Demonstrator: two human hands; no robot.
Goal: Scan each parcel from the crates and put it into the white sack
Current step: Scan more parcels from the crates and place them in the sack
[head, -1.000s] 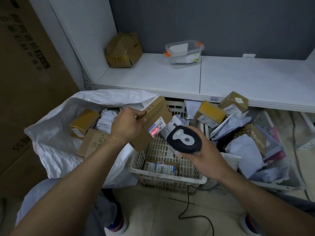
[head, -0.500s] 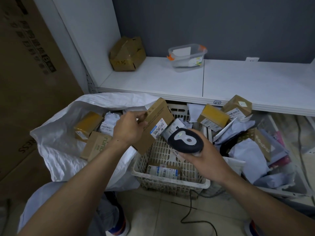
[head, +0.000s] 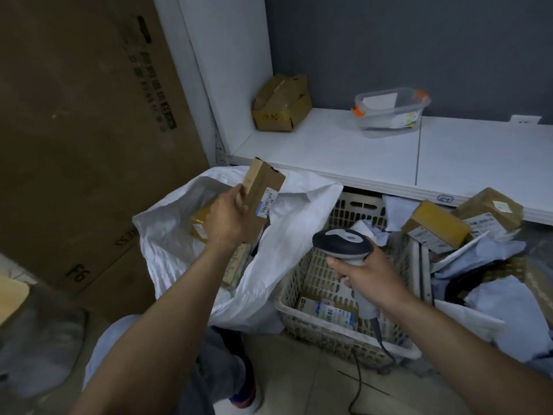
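The left hand (head: 227, 217) grips a flat brown parcel (head: 263, 190) by its lower end and holds it tilted upright above the open mouth of the white sack (head: 167, 235). The sack lies below that hand with other boxes inside. The right hand (head: 365, 274), well apart from the left, is wrapped round the handle of a scanner (head: 341, 242). Beneath it stands a white crate (head: 314, 313) with one labelled packet (head: 326, 310) on its bottom. Right of that hand lies a heap of boxes (head: 437, 229).
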